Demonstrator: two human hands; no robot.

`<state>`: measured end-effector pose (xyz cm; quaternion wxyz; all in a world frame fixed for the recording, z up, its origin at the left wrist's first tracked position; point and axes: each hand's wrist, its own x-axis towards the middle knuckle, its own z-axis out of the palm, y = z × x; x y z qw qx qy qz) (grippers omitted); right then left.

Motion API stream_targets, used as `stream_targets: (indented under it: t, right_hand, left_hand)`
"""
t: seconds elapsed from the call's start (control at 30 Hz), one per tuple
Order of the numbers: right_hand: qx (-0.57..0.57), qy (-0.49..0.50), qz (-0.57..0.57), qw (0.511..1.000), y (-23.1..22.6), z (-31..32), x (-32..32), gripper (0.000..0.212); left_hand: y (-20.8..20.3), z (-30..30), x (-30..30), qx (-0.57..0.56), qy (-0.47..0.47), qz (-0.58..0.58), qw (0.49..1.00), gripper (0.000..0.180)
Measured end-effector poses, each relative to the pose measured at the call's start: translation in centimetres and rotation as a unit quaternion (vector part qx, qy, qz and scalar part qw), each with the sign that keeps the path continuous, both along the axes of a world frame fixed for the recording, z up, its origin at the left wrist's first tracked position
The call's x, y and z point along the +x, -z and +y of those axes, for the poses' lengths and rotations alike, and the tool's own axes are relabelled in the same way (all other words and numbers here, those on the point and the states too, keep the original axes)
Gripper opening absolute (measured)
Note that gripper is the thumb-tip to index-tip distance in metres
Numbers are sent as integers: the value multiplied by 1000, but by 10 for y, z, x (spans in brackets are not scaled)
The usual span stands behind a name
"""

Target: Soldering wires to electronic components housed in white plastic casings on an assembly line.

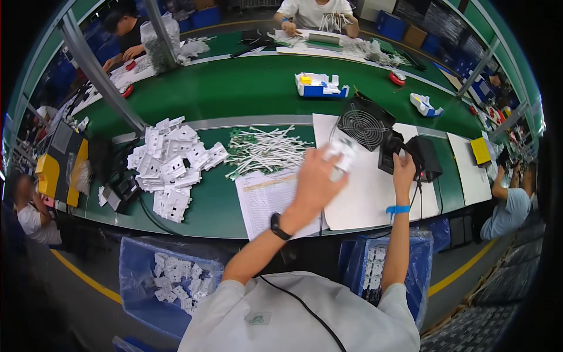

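Observation:
My left hand [317, 180], a dark band on its wrist, is closed on a white plastic housing [343, 154]; both are slightly blurred over the pale board. At the small black device [389, 151], my right hand [403, 169] has its fingers bent together against the front, and what they pinch is hidden. A blue strap circles that wrist. Behind the device stands a black fan [365, 128] with a round wire guard. Left of my left hand lies a heap of small green circuit boards with white wires [264, 149]. Beyond it is a pile of white plastic housings [173, 161].
A printed sheet [267, 202] lies under my left forearm. Blue-and-white trays [321, 85] sit on the green shelf [234, 88]. Lined blue bins [138, 287] with white parts stand below the table edge. Metal posts [102, 76] rise at the left. Other people work around the bench.

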<state>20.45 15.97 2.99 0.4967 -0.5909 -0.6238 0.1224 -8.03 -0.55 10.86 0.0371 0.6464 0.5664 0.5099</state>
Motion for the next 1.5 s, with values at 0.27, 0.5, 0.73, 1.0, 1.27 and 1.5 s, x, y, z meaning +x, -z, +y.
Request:
stream_targets:
  t: [0.27, 0.5, 0.73, 1.0, 1.27, 1.5]
  right_hand:
    - [-82, -68, 49, 993, 4, -74, -40, 25]
    - [-125, -366, -3, 922, -53, -99, -225, 23]
    - [-15, -422, -176, 889, -24, -18, -363, 21]
    - [-174, -404, -236, 867, -3, 9, -416, 30]
    - [13, -377, 80, 923, -66, -16, -384, 22]
    - [153, -386, 181, 892, -138, -73, -344, 15]
  left_hand:
    - [-6, 114, -209, -102, -224, 62, 967, 31]
    - [73, 177, -303, -205, -360, 158, 896, 95]
    - [4, 65, -309, -378, -211, 316, 844, 52]
    - [16, -10, -318, -462, -118, 353, 805, 74]
    - [34, -2, -309, -391, -123, 376, 831, 72]
    - [-18, -19, -263, -112, -137, 178, 968, 67]
